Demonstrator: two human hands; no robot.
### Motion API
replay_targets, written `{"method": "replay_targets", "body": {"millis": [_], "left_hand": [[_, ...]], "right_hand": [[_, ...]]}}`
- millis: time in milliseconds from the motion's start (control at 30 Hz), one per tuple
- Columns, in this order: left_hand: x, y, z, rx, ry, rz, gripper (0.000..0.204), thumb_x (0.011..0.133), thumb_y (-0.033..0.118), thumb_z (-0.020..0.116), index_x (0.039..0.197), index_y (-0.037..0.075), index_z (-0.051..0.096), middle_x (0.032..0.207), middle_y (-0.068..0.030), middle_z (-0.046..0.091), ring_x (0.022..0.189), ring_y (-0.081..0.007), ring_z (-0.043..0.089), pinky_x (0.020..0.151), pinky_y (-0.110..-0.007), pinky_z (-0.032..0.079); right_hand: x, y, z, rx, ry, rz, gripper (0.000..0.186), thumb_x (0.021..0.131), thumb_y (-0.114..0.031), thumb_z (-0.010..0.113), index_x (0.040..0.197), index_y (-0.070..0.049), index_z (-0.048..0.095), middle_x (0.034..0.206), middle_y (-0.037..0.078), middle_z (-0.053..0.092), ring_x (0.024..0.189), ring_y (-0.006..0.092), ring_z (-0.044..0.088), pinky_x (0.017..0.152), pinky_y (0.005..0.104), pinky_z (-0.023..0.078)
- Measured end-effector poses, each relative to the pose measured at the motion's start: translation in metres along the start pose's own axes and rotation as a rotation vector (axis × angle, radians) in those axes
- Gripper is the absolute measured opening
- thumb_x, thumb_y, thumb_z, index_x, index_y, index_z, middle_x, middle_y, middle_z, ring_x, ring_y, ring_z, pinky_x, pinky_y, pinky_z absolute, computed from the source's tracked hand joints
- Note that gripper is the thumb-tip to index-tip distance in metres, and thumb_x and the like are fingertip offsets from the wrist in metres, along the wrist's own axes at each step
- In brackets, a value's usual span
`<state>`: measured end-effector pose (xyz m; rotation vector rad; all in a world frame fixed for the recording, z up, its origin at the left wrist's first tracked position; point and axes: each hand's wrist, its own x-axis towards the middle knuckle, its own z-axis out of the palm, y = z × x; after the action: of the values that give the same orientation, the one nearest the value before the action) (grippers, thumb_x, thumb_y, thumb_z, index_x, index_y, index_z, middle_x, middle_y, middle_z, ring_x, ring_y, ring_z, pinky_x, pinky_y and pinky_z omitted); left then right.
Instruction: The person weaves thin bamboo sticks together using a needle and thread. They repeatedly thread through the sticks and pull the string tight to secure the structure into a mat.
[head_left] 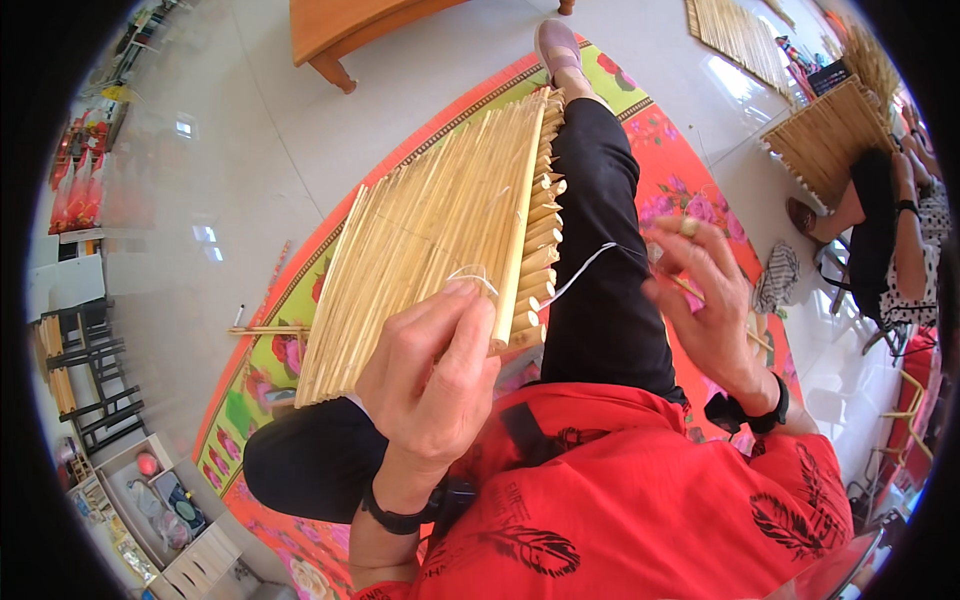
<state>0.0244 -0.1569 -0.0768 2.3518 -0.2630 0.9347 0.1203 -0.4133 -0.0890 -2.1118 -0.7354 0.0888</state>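
A mat of yellow reed stalks (430,220) leans across my lap and leg, its cut stalk ends facing right along a smooth edge stick (522,230). My left hand (430,370) is closed at the near end of this edge, thumb and forefinger pinching the mat where a small loop of white thread (472,274) shows. From the stalk ends another length of white thread (585,268) arcs up toward my right hand (710,300). That hand is raised right of my knee, fingers bent around the thread's far end; whether a needle is there cannot be made out.
Beneath me lies a red and green floral floor mat (690,180). An orange wooden table (370,25) stands ahead. At right, a seated person (905,230) has another reed mat (835,135). A compartment box (150,500) with small items is at lower left.
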Motion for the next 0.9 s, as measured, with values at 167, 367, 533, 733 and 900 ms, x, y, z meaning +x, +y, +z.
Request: {"method": "replay_targets", "body": {"millis": [167, 367, 533, 733, 900], "left_hand": [[0.003, 0.000, 0.001, 0.019, -0.027, 0.001, 0.039, 0.070, -0.009, 0.072, 0.107, -0.001, 0.069, 0.099, -0.0158, 0.070, 0.088, -0.0302, 0.071, 0.073, -0.034, 0.061], [0.002, 0.002, -0.001, 0.051, -0.066, -0.001, 0.028, 0.076, -0.004, 0.077, 0.102, 0.003, 0.069, 0.097, -0.0119, 0.069, 0.087, -0.0274, 0.071, 0.068, -0.030, 0.061], [0.004, 0.001, -0.001, 0.049, -0.086, 0.001, 0.026, 0.077, -0.004, 0.077, 0.101, 0.004, 0.069, 0.096, -0.0111, 0.069, 0.087, -0.0276, 0.071, 0.066, -0.030, 0.061], [0.005, 0.001, -0.003, 0.029, -0.119, 0.001, 0.021, 0.081, -0.001, 0.074, 0.100, 0.004, 0.068, 0.097, -0.0118, 0.069, 0.089, -0.0281, 0.071, 0.068, -0.031, 0.061], [0.004, 0.000, -0.003, 0.021, -0.112, -0.030, 0.020, 0.081, 0.002, 0.075, 0.098, 0.007, 0.068, 0.099, -0.0107, 0.068, 0.090, -0.0274, 0.070, 0.067, -0.031, 0.060]], "right_hand": [[0.017, -0.034, 0.050, 0.943, -0.418, 0.203, 0.049, 0.087, 0.002, 0.071, 0.133, 0.001, 0.054, 0.125, 0.013, 0.062, 0.085, 0.0142, 0.070, 0.079, 0.0314, 0.057], [0.004, -0.009, 0.062, 1.581, -0.445, 0.252, 0.025, 0.105, -0.013, 0.050, 0.110, 0.006, 0.065, 0.064, 0.008, 0.056, 0.058, 0.0138, 0.054, 0.063, 0.0320, 0.051], [-0.004, 0.009, 0.066, 1.814, 0.109, 0.426, 0.026, 0.108, -0.027, 0.045, 0.103, -0.005, 0.058, 0.056, 0.001, 0.051, 0.091, 0.0223, 0.066, 0.099, 0.0480, 0.049], [-0.005, 0.018, 0.063, 2.159, -0.029, 0.410, 0.027, 0.109, -0.026, 0.042, 0.098, -0.006, 0.058, 0.053, -0.002, 0.045, 0.080, 0.0169, 0.057, 0.092, 0.0401, 0.052], [-0.007, 0.019, 0.066, 2.050, -0.047, 0.477, 0.029, 0.107, -0.026, 0.048, 0.088, -0.005, 0.056, 0.052, -0.004, 0.041, 0.064, 0.0105, 0.047, 0.067, 0.0279, 0.044]]}}
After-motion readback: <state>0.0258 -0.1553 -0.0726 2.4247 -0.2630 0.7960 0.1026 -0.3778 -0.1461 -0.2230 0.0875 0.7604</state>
